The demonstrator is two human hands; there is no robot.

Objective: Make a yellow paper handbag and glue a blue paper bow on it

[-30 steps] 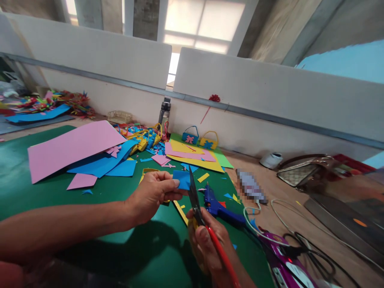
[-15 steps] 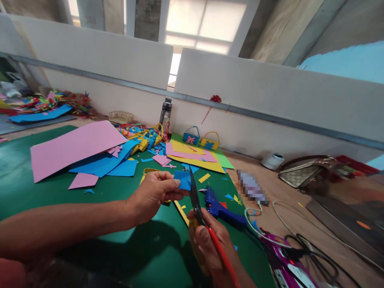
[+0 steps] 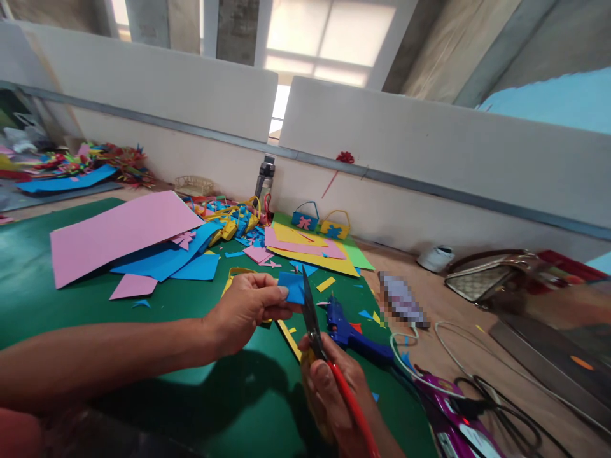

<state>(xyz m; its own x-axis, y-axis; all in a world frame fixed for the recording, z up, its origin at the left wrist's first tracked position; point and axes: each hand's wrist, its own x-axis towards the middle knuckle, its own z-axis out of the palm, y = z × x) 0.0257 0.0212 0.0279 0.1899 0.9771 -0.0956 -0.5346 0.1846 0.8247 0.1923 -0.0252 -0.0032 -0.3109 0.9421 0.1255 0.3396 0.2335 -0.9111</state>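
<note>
Our left grip [image 3: 243, 310] pinches one small blue rectangular sheet [image 3: 292, 286], our right grip [image 3: 329, 389] clasps one pair of red-handled, dark-bladed scissors [image 3: 310, 313], beside one blue glue gun [image 3: 365, 345].

We saw a small blue piece [image 3: 290, 286] held up to the scissors [image 3: 311, 316] over a green mat [image 3: 186, 306].

The left hand [image 3: 251, 300] pinched the piece between thumb and fingers, while the right hand [image 3: 327, 394] gripped the scissors, blades pointing away; we could not quite tell whether they touched the blue edge. Just right of the hands we noted a blue glue gun [image 3: 337, 322] on the mat, and by the mat's edge a purple power strip [image 3: 443, 413]. To the left lay a large pink sheet [image 3: 124, 235] over blue sheets [image 3: 162, 261]. Farther back stood a blue bag [image 3: 313, 224] with a pink bow, near a yellow bag [image 3: 343, 233] with a blue bow.
</note>
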